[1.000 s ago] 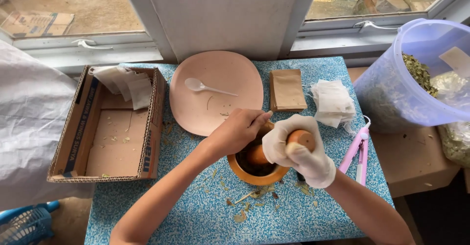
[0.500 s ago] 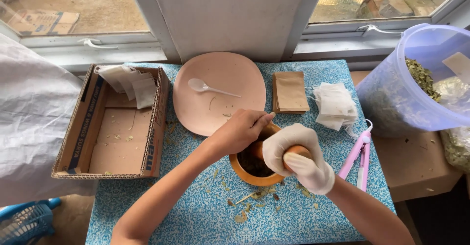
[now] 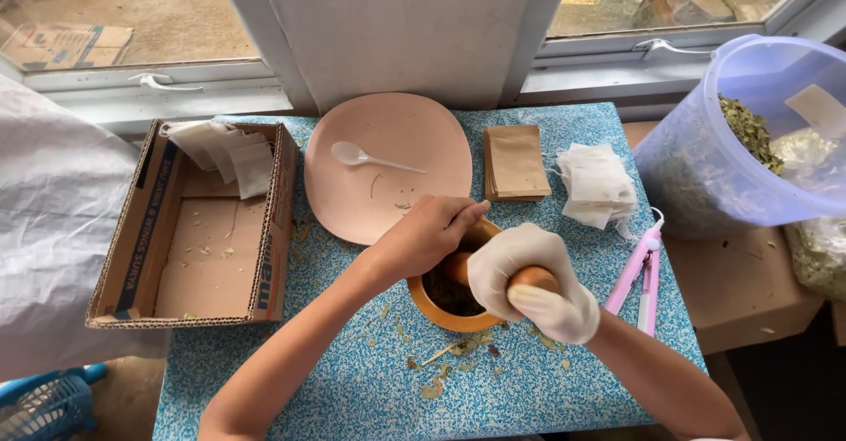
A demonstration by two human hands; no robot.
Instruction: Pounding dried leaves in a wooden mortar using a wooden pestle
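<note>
On blue table, mortar (image 3: 458, 304) holding crushed leaves, gloved right hand (image 3: 529, 278) gripping pestle (image 3: 493, 274)

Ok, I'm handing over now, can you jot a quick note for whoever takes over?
Left hand, bare, grips the rim of the wooden mortar.
Right hand, gloved, holds the pestle down inside it.
Dark leaves lie in the mortar, some spilled on the blue table.
Pink plate holds only a white spoon and a few bits.
Brown packets and white bags lie untouched; grinding not finished.
</note>
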